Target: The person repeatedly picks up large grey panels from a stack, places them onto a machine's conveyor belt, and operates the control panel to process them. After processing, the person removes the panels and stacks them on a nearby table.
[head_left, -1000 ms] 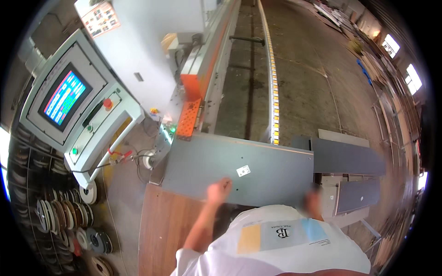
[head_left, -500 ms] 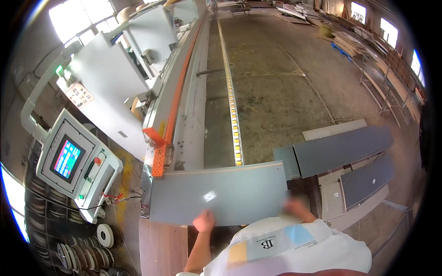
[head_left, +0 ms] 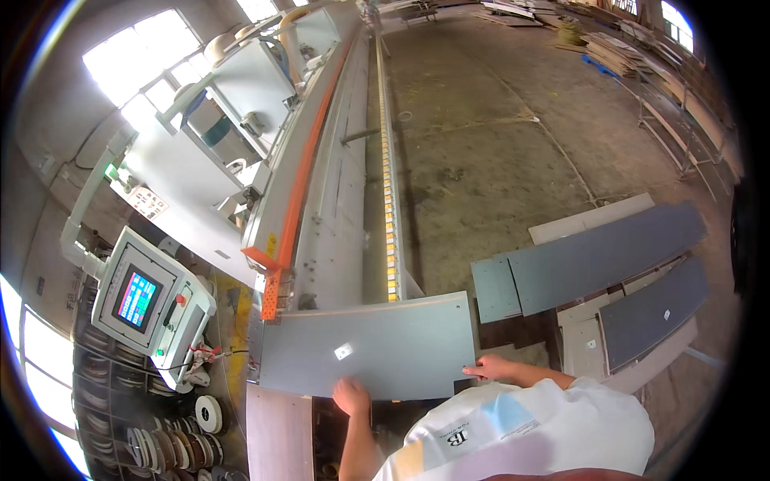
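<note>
A flat grey panel [head_left: 393, 341] with a small white label [head_left: 343, 351] lies across the front end of the machine, its left end by the orange guard [head_left: 271, 295]. My left hand [head_left: 351, 395] is closed at the panel's near edge, below the label; its fingertips are partly hidden. At the panel's right end, my right hand [head_left: 491, 369] holds the edge, one digit lying over the top surface and the others out of sight below. A brown board [head_left: 279, 433] sits beneath the panel's near left corner.
Left stands a control console [head_left: 148, 305] with a lit screen, above edging rolls [head_left: 172, 449]. The long machine [head_left: 321, 200] and a roller rail [head_left: 388, 200] run away from me. More grey panels [head_left: 601, 256] lie stacked at the right; boards [head_left: 618, 56] lie farther back.
The grey panel has shifted left against the machine. My right hand, blurred before, now shows clearly at its right edge. My left hand stays at the near edge. The view has tilted slightly.
</note>
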### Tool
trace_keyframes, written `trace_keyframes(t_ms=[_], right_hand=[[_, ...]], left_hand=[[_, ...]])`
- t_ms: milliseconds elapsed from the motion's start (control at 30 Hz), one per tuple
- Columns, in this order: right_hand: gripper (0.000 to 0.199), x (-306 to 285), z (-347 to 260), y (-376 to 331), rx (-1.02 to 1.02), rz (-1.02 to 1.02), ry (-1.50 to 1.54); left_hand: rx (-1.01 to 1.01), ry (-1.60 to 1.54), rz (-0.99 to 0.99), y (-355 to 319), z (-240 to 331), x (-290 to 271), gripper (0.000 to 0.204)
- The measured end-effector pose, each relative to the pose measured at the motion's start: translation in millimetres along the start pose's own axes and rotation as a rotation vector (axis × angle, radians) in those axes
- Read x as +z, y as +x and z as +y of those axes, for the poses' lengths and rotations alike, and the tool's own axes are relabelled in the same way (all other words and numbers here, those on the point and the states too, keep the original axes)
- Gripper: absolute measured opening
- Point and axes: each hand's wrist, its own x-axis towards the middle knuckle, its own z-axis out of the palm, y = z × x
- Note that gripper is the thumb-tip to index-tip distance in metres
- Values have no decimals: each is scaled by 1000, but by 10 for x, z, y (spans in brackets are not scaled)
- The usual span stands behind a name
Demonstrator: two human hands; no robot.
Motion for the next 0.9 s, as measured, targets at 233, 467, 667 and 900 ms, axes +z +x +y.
trace_keyframes(t_ms=[233,467,667,900], right_hand=[[67,-117,-369,-199,66,-40,21],[78,-83,-415,-246,8,61,59],[76,-83,-630,-287,83,52,12],[74,-70,-764,-321,139,182,-40]], left_hand=[[-472,-379,-44,-403,64,-110,28],[-1003,-955,-10,-359,-532,250,50],[-1127,-1233,87,-60,-418,442,56],[-1141,-1275,105,91,-87,288,51]])
